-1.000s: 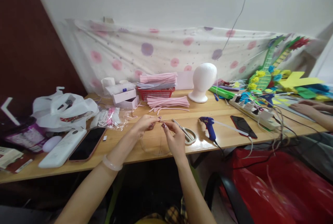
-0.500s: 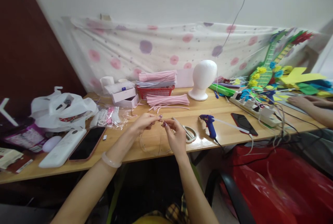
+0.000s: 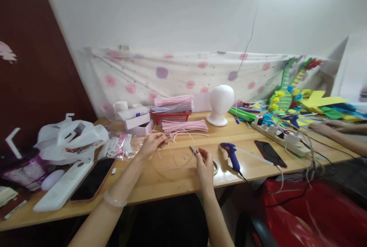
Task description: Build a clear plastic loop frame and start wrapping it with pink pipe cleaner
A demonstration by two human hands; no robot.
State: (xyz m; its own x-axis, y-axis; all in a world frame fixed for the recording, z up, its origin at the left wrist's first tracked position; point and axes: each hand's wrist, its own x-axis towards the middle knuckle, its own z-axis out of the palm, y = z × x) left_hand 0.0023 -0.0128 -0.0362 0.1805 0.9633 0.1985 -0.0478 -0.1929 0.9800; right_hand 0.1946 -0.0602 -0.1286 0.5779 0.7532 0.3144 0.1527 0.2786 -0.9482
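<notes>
My left hand is closed in a pinch on a thin clear thread, which hangs in loose loops over the wooden table. My right hand has its fingers round a pair of scissors. The blades point up and to the left past my fingertips, and a pale handle shows to the right of the hand. Most of the scissors is hidden under the fingers. A blue glue gun with a clear glue stick lies to the right of my right hand.
Pink pipe cleaners lie before a red basket. A white foam head stands behind. Phones and a plastic bag are at left. A power strip and another person's hands are at right.
My hands have moved apart. The right one has let go near the left hand's fingertips and moved right and down onto the scissors. My view has tilted upward.
</notes>
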